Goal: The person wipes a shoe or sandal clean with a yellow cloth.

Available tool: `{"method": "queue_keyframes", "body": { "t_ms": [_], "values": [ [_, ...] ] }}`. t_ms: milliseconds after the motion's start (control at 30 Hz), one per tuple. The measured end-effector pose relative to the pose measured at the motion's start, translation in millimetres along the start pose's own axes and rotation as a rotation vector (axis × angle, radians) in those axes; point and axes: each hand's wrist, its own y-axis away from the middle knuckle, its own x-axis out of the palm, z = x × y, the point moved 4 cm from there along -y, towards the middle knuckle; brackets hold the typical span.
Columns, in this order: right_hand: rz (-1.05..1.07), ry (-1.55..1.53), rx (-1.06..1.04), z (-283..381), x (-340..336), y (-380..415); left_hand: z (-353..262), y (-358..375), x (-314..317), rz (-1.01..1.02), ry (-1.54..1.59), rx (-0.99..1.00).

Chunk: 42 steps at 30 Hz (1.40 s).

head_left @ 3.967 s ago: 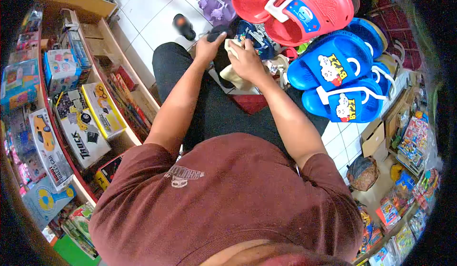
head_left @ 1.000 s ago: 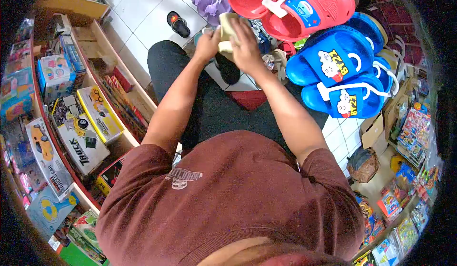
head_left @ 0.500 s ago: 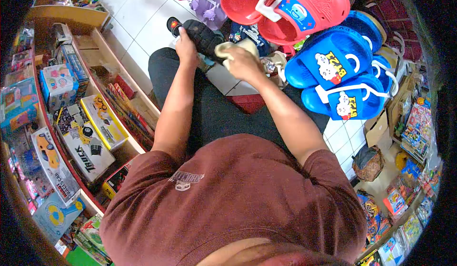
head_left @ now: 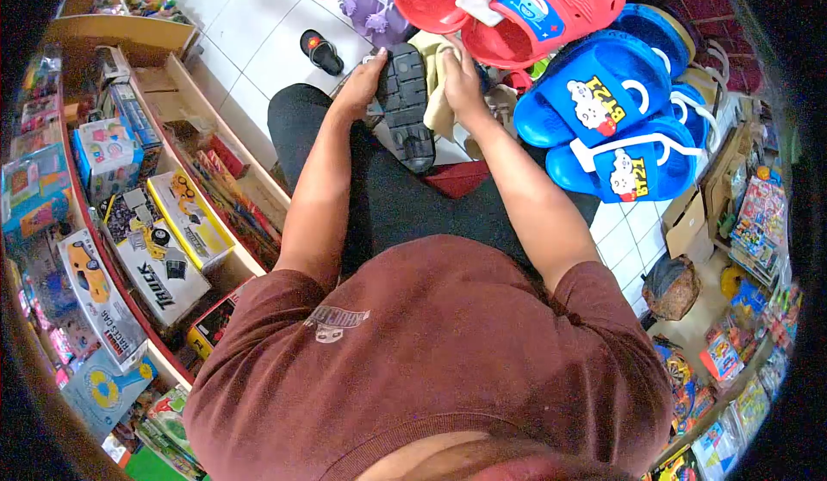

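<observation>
My left hand [head_left: 362, 87] grips a black sandal [head_left: 403, 102] by its left edge, above my lap. The sandal's ridged sole faces up toward me. In my right hand [head_left: 463, 89] is a pale yellow cloth [head_left: 437, 85], bunched against the sandal's right side; the fingertips are partly hidden behind it. A small black slipper [head_left: 322, 52] with a red and yellow mark lies on the tiled floor beyond my left hand.
Red clogs [head_left: 551, 12] and blue slippers [head_left: 594, 93] hang on white hooks close to my right forearm. Purple slippers [head_left: 376, 9] lie ahead. Shelves with boxed toys, including a truck box [head_left: 159, 257], line the left. A cardboard box [head_left: 689, 223] stands at right.
The sandal has swung from a slant to nearly lengthwise and moved right with my left hand, uncovering the floor slipper. My right hand has turned, and the cloth now hangs along the sandal's side.
</observation>
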Motion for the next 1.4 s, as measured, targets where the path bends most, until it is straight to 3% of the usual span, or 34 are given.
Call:
{"method": "queue_keyframes", "body": {
  "t_ms": [100,167,267,333,400,433,467,533,600,667,700,767,900,933,1000,1033,1133,1267,1400],
  "values": [
    [0.162,-0.05,0.074,0,8,4,-14,14,11,-0.027,-0.154,0.089],
    [0.23,0.11,-0.105,-2,15,3,-12,11,13,-0.046,-0.118,0.168],
    [0.436,0.246,-0.199,-13,27,10,-23,17,-4,-0.419,-0.21,0.185],
    [0.548,0.522,-0.254,-4,31,23,-13,3,-28,-0.42,0.072,0.079],
    [0.575,0.646,-0.392,-12,35,28,-9,5,-32,-0.458,0.455,0.145],
    [0.531,0.683,-0.448,-6,34,28,-19,24,-31,-0.598,0.421,0.033],
    [0.483,0.72,-0.505,0,33,28,-19,26,-34,-0.63,0.43,0.051],
    [0.303,0.78,-0.126,7,24,25,-16,25,-40,-0.691,0.445,0.088],
    [0.231,0.793,0.277,-5,8,15,3,-3,-56,-0.542,0.653,0.216],
    [0.179,0.143,0.492,-19,3,15,8,-15,-60,-0.415,0.781,0.279],
    [0.217,-0.001,0.484,-23,5,14,-2,-5,-51,-0.486,0.696,0.248],
    [0.296,-0.285,0.456,-33,12,11,-16,5,-38,-0.394,0.73,0.275],
    [0.318,0.309,-0.031,-8,11,8,-14,2,-35,-0.272,0.642,0.338],
    [0.342,0.417,-0.127,33,16,19,-12,2,-34,-0.298,0.652,0.257],
    [0.306,0.659,-0.35,36,21,25,-9,3,-32,-0.348,0.674,0.092],
    [0.332,0.673,-0.363,34,23,28,-17,2,-30,-0.287,0.699,0.209],
    [0.407,0.763,-0.282,32,28,34,-36,27,-19,-0.116,0.943,0.302],
    [0.534,0.879,-0.2,32,27,37,-30,12,-21,-0.061,0.849,0.242],
    [0.666,0.643,-0.088,8,23,29,-37,26,-22,-0.083,0.876,0.301]
  ]
}}
